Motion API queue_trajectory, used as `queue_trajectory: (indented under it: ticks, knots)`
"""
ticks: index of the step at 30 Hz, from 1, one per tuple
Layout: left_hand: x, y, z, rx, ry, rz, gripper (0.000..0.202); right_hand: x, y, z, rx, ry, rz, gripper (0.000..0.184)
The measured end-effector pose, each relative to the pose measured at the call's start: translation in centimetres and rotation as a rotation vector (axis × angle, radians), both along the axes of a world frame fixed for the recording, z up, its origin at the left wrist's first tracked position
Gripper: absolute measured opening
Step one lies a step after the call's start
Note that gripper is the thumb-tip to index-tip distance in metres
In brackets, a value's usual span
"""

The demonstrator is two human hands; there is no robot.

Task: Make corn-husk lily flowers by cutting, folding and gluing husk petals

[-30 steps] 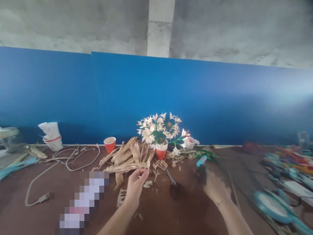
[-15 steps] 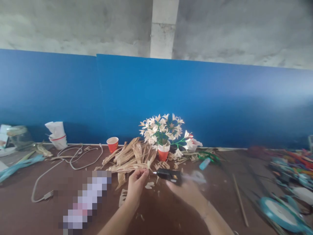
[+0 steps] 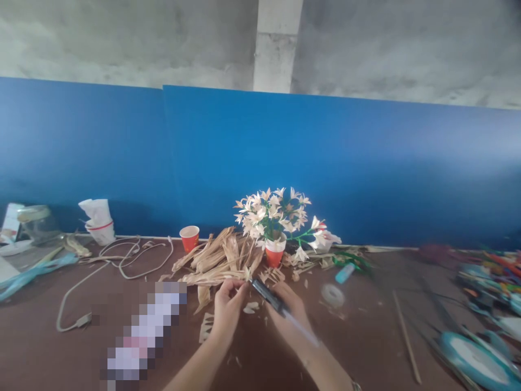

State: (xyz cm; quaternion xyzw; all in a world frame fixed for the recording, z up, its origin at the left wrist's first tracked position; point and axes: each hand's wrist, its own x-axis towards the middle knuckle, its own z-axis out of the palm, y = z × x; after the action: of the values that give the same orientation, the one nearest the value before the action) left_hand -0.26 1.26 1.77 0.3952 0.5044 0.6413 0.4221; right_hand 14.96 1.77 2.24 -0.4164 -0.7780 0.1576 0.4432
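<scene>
My left hand (image 3: 228, 301) pinches a small pale husk flower (image 3: 247, 273) between thumb and fingertips. My right hand (image 3: 291, 312) is wrapped round a black glue gun (image 3: 266, 296), whose nozzle points up and left at the base of that flower, touching or almost touching it. A clear glue stick (image 3: 302, 329) sticks out of the gun's rear end. Just behind my hands lies a heap of dried corn husks (image 3: 220, 255). Cut petal pieces (image 3: 251, 308) lie on the table between my forearms. White flowers on green stems (image 3: 272, 214) stand in a red paper cup (image 3: 273, 257).
Another red cup (image 3: 189, 239) stands at the back left, near a white cable (image 3: 140, 271). A tape roll (image 3: 332, 296), a thin stick (image 3: 407, 339) and a blue ribbon spool (image 3: 474, 358) lie to the right. A blue partition (image 3: 285, 146) closes off the back.
My right hand has turned the glue gun from level to slanting up-left and brought its nozzle to the flower. The tape roll now shows uncovered. My left hand stays nearly still.
</scene>
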Motion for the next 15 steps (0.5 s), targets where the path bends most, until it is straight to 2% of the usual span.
queue_trajectory:
  ticks: [4,7,9,12,15]
  knots:
    - [-0.1,-0.1,0.1,0.013,0.025,0.024,0.025,1.2,0.3,1.2,0.011,-0.098,-0.060,0.007]
    - [-0.2,-0.1,0.3,0.021,0.042,0.051,0.023,3.6,0.9,2.2,-0.025,-0.240,-0.133,0.008]
    - [-0.2,-0.1,0.3,0.025,0.048,0.063,0.022,5.3,1.3,2.4,-0.070,-0.315,-0.167,0.015]
    - [-0.2,0.0,0.2,0.035,0.052,0.075,0.022,6.5,1.7,2.0,-0.158,-0.324,-0.140,0.028]
    - [-0.2,0.0,0.0,0.040,0.060,0.086,0.023,5.5,1.5,1.2,-0.249,-0.273,-0.009,0.021]
